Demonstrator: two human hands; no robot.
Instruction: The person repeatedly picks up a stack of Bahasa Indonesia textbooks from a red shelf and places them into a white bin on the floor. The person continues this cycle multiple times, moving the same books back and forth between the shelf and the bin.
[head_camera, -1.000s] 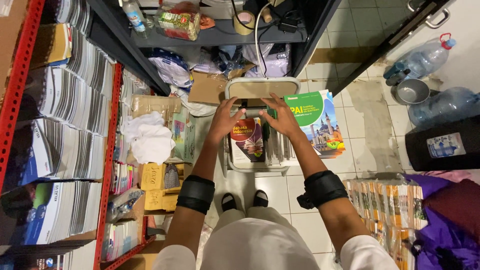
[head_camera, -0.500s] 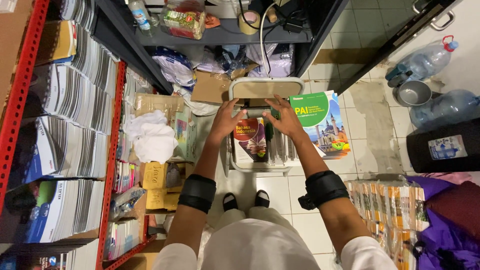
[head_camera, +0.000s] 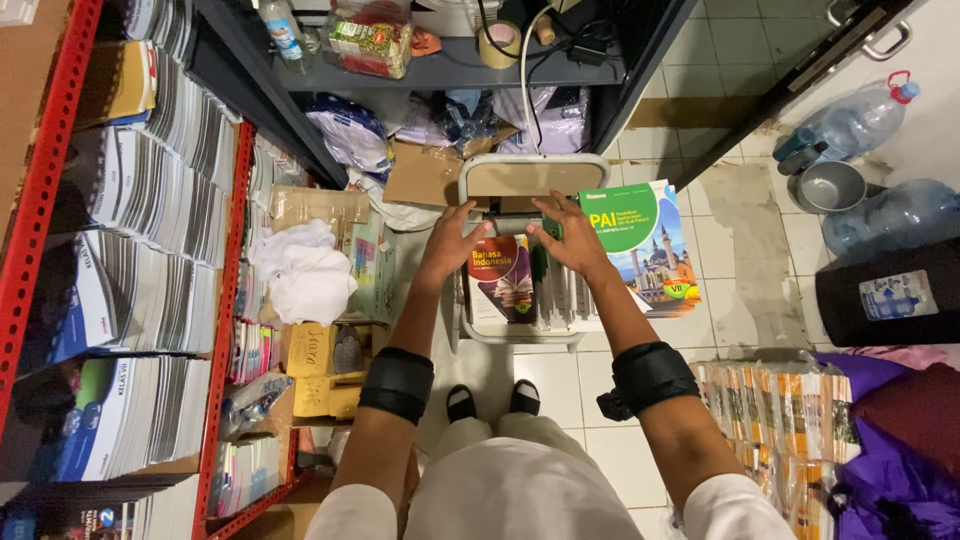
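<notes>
The fingers of the left hand (head_camera: 452, 243) are spread and rest on the top edge of a dark red book (head_camera: 503, 283); whether they grip it or merely press it cannot be told. The fingers of the right hand (head_camera: 572, 238) are likewise spread, laid flat across the tops of the upright books (head_camera: 560, 295) packed beside the red one, holding nothing closed in the palm. Both hands sit close together, near the back of a white chair (head_camera: 520, 178) whose seat carries the books. The red book stands at the left side of the seat, its cover facing the camera.

A green and white book (head_camera: 640, 245) with a picture of a domed building lies at the right edge of the seat, partly overhanging it, just beside the right hand. Each forearm wears a black band (head_camera: 397, 383) near the elbow.

To the left stands a red metal rack (head_camera: 225, 300) stacked with books, with a white cloth (head_camera: 305, 270) and yellow cartons (head_camera: 320, 365) at its foot. Behind the chair a dark shelf (head_camera: 450, 72) carries a roll of tape (head_camera: 500, 42) and packets. Large water bottles (head_camera: 850, 125) and a metal pot (head_camera: 832, 186) stand on the tiled floor (head_camera: 750, 250) at the right, near a row of stacked books (head_camera: 770, 420).
</notes>
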